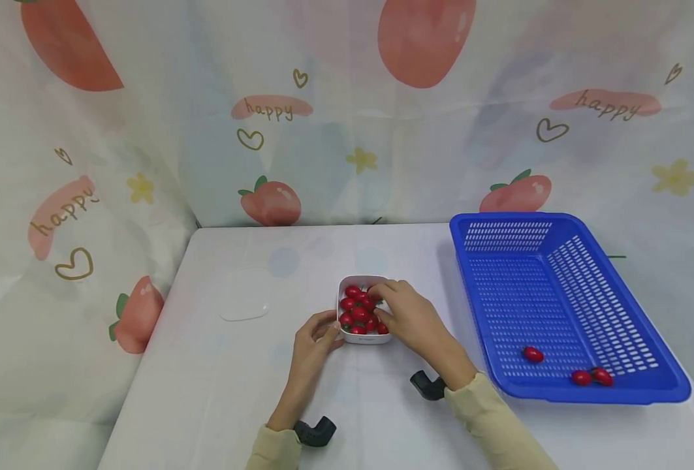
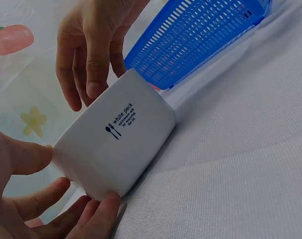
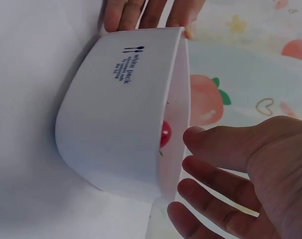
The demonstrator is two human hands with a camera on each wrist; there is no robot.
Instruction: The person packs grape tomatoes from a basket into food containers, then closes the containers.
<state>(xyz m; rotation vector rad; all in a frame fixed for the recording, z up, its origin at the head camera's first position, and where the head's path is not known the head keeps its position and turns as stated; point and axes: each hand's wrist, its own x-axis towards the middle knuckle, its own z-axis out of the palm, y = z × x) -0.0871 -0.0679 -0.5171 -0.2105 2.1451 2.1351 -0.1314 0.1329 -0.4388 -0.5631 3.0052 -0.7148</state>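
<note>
A small white plastic container (image 1: 367,339) filled with several red cherry tomatoes (image 1: 359,314) stands mid-table. My left hand (image 1: 311,346) holds its left side, the thumb touching the upper edge and the fingertips lower down in the left wrist view. Over the container's right half is my right hand (image 1: 410,314), its thumb and fingers apart above the tomatoes. In the right wrist view those fingers curve loosely near the rim, and nothing shows between them. One tomato (image 3: 165,134) is visible inside the wall there; the rest are hidden.
To the right sits a blue slotted basket (image 1: 514,294) with a single tomato (image 1: 533,354) and a pair of tomatoes (image 1: 591,376) near its front. A clear, lid-like plastic piece (image 1: 244,318) lies left of the container. A printed curtain (image 1: 335,189) hangs behind the table.
</note>
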